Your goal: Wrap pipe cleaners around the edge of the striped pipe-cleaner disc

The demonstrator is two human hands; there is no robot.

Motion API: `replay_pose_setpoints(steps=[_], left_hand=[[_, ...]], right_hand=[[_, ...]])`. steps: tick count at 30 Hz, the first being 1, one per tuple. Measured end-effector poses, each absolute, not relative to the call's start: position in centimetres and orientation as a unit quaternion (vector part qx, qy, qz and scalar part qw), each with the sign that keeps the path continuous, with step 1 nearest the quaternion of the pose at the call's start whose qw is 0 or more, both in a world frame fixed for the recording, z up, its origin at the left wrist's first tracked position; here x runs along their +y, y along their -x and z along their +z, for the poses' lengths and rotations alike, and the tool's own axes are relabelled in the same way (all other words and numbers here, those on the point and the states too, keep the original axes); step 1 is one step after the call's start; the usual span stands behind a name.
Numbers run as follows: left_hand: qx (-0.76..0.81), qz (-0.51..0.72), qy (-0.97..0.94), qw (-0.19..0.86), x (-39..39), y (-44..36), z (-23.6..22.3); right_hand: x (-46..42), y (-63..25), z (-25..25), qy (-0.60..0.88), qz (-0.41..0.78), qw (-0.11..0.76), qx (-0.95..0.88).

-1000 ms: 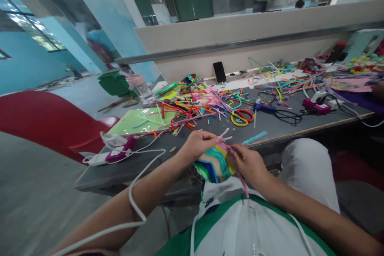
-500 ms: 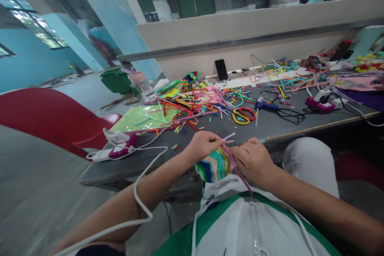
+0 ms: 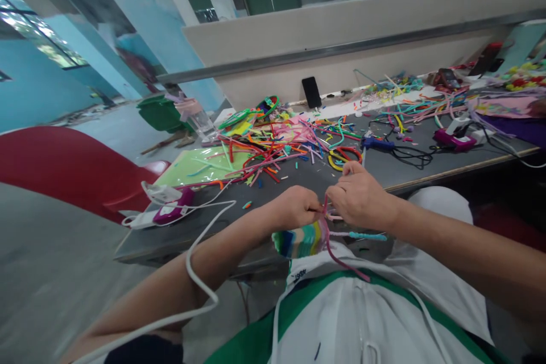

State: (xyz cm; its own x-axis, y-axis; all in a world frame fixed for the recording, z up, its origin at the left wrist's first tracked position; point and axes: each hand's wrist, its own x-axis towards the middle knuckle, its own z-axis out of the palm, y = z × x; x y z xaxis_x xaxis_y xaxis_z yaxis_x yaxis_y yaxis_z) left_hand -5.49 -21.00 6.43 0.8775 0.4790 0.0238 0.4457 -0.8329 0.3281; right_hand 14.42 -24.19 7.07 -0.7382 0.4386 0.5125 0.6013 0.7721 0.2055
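A small striped piece made of pipe cleaners (image 3: 302, 240), in green, blue, cream, teal and yellow, is held above my lap. My left hand (image 3: 295, 206) is closed on its upper edge. A dark pink pipe cleaner (image 3: 343, 262) runs along the piece's right side, its loose tail hanging toward my jacket. My right hand (image 3: 362, 196) pinches the upper part of that pink pipe cleaner, just right of my left hand. From the piece's right side a stem with a light blue end (image 3: 367, 236) sticks out below my right hand.
Loose pipe cleaners (image 3: 273, 153) cover the table's middle, near scissors (image 3: 339, 160) and a blue glue gun (image 3: 377, 143). A phone (image 3: 311, 92) leans at the back. Purple power strips (image 3: 174, 207) lie at the left; a white cable (image 3: 194, 273) crosses my left arm. A red chair (image 3: 72, 170) stands left.
My right hand has moved up, drawing the pink pipe cleaner upward. The striped piece has turned, and the light blue-ended stem now points right. My left hand keeps its hold.
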Motion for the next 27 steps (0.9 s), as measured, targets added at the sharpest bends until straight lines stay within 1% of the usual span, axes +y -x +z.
replay_pose_setpoints(steps=[4, 6, 8, 10, 12, 14, 15, 17, 19, 22, 27], left_hand=[[0.195, 0.044, -0.958, 0.204, -20.5, 5.4, 6.5], [0.177, 0.046, -0.955, 0.234, -20.3, 5.3, 6.5], [0.164, 0.051, -0.946, 0.273, -19.9, 5.3, 6.6], [0.163, 0.052, -0.937, 0.306, -19.4, 5.3, 6.8], [0.182, 0.057, -0.927, 0.322, -18.7, 5.3, 7.1], [0.212, 0.062, -0.919, 0.327, -17.9, 5.2, 7.5], [0.223, 0.065, -0.915, 0.331, -17.5, 5.1, 7.8], [0.229, 0.066, -0.908, 0.345, -17.0, 4.9, 8.4], [0.220, 0.060, -0.905, 0.359, -16.8, 4.5, 9.0], [0.206, 0.054, -0.905, 0.369, -16.7, 3.6, 9.8], [0.186, 0.034, -0.921, 0.339, -16.7, 2.4, 10.6]], right_hand=[[-23.0, -14.3, 6.7, 0.312, -0.147, 0.204, -0.916], [-22.1, -14.1, 6.2, 0.338, -0.093, 0.205, -0.914], [-21.1, -13.9, 5.6, 0.371, -0.011, 0.216, -0.903], [-19.9, -14.1, 5.2, 0.421, 0.120, 0.227, -0.870], [-18.7, -14.8, 4.9, 0.454, 0.304, 0.229, -0.806], [-17.8, -16.0, 4.9, 0.416, 0.488, 0.236, -0.730], [-17.5, -16.7, 4.9, 0.385, 0.558, 0.252, -0.690], [-17.2, -17.8, 4.7, 0.346, 0.649, 0.279, -0.617], [-17.4, -18.3, 4.4, 0.344, 0.687, 0.273, -0.579], [-18.2, -17.9, 4.0, 0.347, 0.713, 0.234, -0.562], [-19.1, -17.3, 4.0, 0.291, 0.730, 0.204, -0.584]])
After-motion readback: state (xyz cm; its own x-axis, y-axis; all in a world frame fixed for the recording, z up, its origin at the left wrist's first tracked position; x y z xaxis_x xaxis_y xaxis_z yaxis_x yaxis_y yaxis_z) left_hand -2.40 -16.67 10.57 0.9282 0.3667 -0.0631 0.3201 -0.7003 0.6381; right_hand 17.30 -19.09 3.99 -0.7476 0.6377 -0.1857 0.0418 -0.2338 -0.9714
